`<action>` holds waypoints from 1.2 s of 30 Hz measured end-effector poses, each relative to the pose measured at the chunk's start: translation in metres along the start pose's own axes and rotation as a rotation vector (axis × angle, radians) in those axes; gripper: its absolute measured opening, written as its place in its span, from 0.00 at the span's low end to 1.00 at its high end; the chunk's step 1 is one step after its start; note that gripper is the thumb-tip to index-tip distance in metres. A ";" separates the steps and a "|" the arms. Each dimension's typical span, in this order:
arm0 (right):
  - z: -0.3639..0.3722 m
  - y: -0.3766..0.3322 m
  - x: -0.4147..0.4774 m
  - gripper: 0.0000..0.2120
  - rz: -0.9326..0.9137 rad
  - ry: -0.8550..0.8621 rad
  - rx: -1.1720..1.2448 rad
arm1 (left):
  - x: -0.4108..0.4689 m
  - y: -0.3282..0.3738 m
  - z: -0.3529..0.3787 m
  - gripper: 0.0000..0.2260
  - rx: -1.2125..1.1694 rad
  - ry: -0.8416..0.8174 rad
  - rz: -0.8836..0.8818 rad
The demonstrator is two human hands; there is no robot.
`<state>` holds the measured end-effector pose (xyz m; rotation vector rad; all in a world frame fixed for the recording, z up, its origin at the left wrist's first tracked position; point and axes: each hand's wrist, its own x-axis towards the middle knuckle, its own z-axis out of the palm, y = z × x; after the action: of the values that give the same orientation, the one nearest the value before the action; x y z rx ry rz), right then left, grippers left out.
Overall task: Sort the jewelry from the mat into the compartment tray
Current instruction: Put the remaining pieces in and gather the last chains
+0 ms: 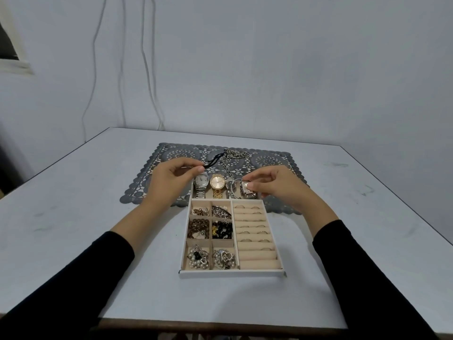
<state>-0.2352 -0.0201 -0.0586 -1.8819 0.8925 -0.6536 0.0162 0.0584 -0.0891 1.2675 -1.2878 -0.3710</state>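
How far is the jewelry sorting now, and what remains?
Mostly done: the tray's small compartments are filled, rings sit in the ring rolls, three watches lie in the far row. The right hand holds a square watch there; the left hand pinches a black cord. A silver chain lies on the mat.

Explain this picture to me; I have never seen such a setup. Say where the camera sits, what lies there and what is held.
No machine: a person's two bare hands, filmed by one camera worn on the head, looking down. On the table lie a lacy mat and a tray with beads, rings and watches. The left hand pinches a black cord over the mat, beside a chain. The right hand pinches a small watch at the tray's far end.
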 end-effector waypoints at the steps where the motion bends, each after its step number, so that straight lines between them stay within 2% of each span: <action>1: 0.001 0.000 0.001 0.10 0.001 0.006 -0.002 | 0.000 0.000 0.000 0.07 -0.002 -0.003 -0.005; 9: 0.008 0.006 0.010 0.10 -0.005 0.088 -0.021 | -0.002 0.002 0.002 0.06 -0.001 -0.017 0.004; 26: 0.010 0.003 0.008 0.11 0.023 0.046 -0.056 | -0.005 0.004 0.004 0.06 0.004 -0.025 -0.020; 36: 0.017 0.002 0.008 0.09 0.016 0.136 -0.161 | -0.008 0.007 0.006 0.05 0.018 -0.031 -0.033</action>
<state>-0.2187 -0.0180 -0.0667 -1.9889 1.0745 -0.7250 0.0056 0.0641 -0.0881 1.3036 -1.2999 -0.4048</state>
